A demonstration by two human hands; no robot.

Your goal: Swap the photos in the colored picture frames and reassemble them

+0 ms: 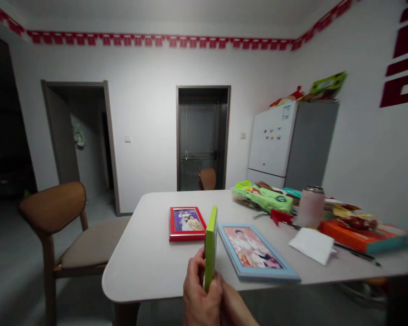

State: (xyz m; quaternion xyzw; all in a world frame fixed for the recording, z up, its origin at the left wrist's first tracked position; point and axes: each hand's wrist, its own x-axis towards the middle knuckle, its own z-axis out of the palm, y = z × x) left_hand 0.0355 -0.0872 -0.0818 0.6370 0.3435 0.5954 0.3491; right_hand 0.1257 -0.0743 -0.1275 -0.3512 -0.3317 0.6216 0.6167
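Note:
A green picture frame (211, 246), turned edge-on so its face is hidden, stands upright above the near edge of the table. Both hands grip it low down. My left hand (199, 292) has its fingers wrapped round the left side. My right hand (231, 301) closes on the lower right, partly covered by the left. Just beyond, on the left, a red picture frame (171, 224) lies flat with a photo in it. To the right lies a larger light-blue picture frame (270, 274), also face up with a photo.
On the table's (146, 253) right side are a green packet (263, 198), a pink tumbler (311, 208), white tissue (312, 244) and an orange box (348, 235). A wooden chair (54, 203) stands left, another behind the far edge. A fridge (274, 136) is at the back right.

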